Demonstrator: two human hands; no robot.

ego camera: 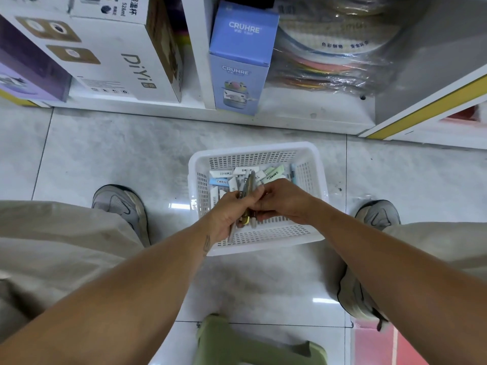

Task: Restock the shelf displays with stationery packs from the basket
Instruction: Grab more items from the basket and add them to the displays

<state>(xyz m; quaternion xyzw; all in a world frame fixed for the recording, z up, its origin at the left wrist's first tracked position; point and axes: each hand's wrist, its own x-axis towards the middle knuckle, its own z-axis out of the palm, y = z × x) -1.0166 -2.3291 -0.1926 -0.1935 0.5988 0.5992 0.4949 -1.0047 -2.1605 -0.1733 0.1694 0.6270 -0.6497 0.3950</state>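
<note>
Over the white basket (257, 154) on the floor, the left hand (232, 212) grips a bundle of pens (247, 191) (upright-ish), the right hand (282, 201) pinching it; more packs (245, 171) lie inside.

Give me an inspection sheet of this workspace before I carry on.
Surface: glossy grey tiled floor.
Job's things: white perforated plastic basket on the floor, holding small boxed stationery packs; bundle of slim pens above it.
Clutter: green plastic stool near the feet.
Hands: left hand grips the pens; right hand pinches them.
Cables: nothing seen.
Surroundings: white shelf unit, blue CRUHRE carton, white DiYi box.
</note>
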